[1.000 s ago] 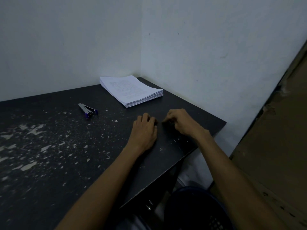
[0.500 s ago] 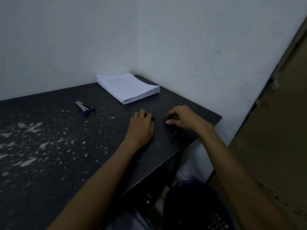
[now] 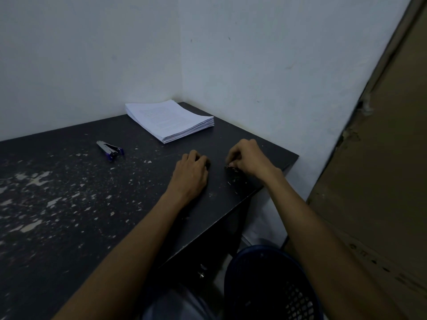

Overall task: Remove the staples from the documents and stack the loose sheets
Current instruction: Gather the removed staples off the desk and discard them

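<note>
- Right hand (image 3: pixel 250 158) has curled its fingers tighter than half a second ago
- Black table (image 3: pixel 69 204) bears everything; a blue mesh basket (image 3: pixel 272 285) stands below its near corner, its inside dark
- Paper stack (image 3: pixel 171 118) lies flat in the far corner, long axis slanting near-right to far-left
- Left hand (image 3: pixel 190 174) rests palm-down, fingers loosely bent
- Grey-and-purple staple tool (image 3: pixel 110 150) lies further left, purple end nearer
- Right fingertips seem to pinch loose staples (image 3: pixel 232 168) near the table's edge

The paper stack (image 3: pixel 169 120) carries printed lines too small to read.
</note>
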